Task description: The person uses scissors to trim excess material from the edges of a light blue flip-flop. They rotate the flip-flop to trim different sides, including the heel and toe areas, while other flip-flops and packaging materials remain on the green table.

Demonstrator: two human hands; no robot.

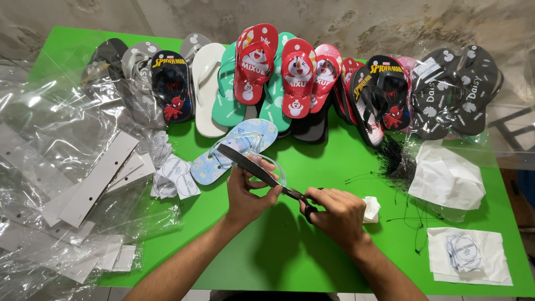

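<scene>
Closest in, the right hand (334, 214) grips black scissors (298, 196) at the six o'clock table edge, while the left hand (248, 192) pinches a black flip-flop (245, 161) over a pale blue flip-flop (237, 147), with a flip-flop row (295, 78) at twelve and plastic bags (50, 134) at nine on the green table (278, 245).

A single head-worn camera is looking steeply down and forward over the green desk (312, 262), sitting close above the person's forearms. It is facing the stained wall (345, 22) beyond the far edge, taking in nearly the whole desktop.
</scene>
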